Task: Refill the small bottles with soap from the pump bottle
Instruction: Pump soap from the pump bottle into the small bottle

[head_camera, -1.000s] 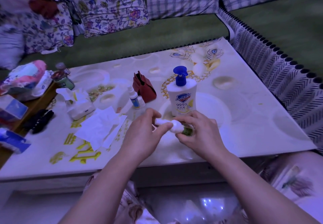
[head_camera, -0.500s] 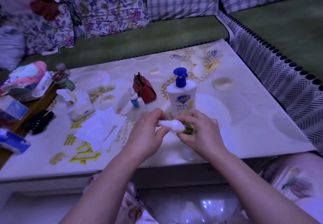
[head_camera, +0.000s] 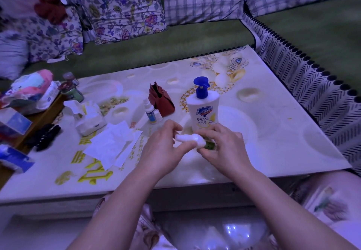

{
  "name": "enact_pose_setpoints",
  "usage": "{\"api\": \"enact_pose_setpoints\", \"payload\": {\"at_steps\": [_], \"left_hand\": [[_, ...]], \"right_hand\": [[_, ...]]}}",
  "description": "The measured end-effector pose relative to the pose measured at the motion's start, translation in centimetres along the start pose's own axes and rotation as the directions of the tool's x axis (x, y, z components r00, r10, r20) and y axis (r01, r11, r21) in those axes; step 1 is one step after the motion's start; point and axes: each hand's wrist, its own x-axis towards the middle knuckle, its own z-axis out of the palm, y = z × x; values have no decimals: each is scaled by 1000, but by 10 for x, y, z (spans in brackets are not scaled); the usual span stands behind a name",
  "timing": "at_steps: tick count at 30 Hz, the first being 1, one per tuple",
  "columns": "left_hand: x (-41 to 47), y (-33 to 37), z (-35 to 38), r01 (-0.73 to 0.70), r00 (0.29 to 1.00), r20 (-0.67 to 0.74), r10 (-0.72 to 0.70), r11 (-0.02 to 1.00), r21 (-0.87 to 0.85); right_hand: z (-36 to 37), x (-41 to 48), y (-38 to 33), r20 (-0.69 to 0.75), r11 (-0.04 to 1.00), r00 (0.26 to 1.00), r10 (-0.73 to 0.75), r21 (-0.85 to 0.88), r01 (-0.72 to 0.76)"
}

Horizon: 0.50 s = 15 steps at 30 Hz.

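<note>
A white pump bottle (head_camera: 203, 113) with a blue pump head stands upright on the table, just behind my hands. My right hand (head_camera: 224, 148) grips a small green bottle (head_camera: 268, 146) lying sideways above the table; most of its body is hidden by my fingers. My left hand (head_camera: 162, 148) pinches the bottle's white cap (head_camera: 187, 138) at its left end. A second small white spray bottle (head_camera: 150, 111) with a blue label stands left of the pump bottle.
A red pouch (head_camera: 161, 100) sits beside the spray bottle. Loose tissues (head_camera: 113, 144) and a tissue pack (head_camera: 88, 119) lie to the left, with a black clip (head_camera: 45, 136) and packets farther left. A green sofa with cushions runs behind the table (head_camera: 273, 128).
My hands and the small bottle stay in nearly the same place. My left fingers have shifted slightly on the white cap.
</note>
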Motion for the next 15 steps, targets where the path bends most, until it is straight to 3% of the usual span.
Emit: {"api": "enact_pose_setpoints", "payload": {"at_steps": [2, 6, 11, 15], "left_hand": [[2, 0, 0, 11, 1000, -18, -10, 999, 53], [2, -2, 0, -133, 991, 7, 133, 991, 15], [4, 1, 0, 11, 1000, -1, -10, 994, 109], [4, 2, 0, -109, 994, 11, 109, 993, 45]], "right_hand": [[0, 0, 0, 5, 1000, 1000, -9, -8, 9], [-1, 0, 0, 30, 1000, 1000, -10, -18, 11], [-1, 0, -1, 19, 1000, 1000, -11, -22, 11], [-2, 2, -1, 34, 999, 999, -12, -34, 13]]}}
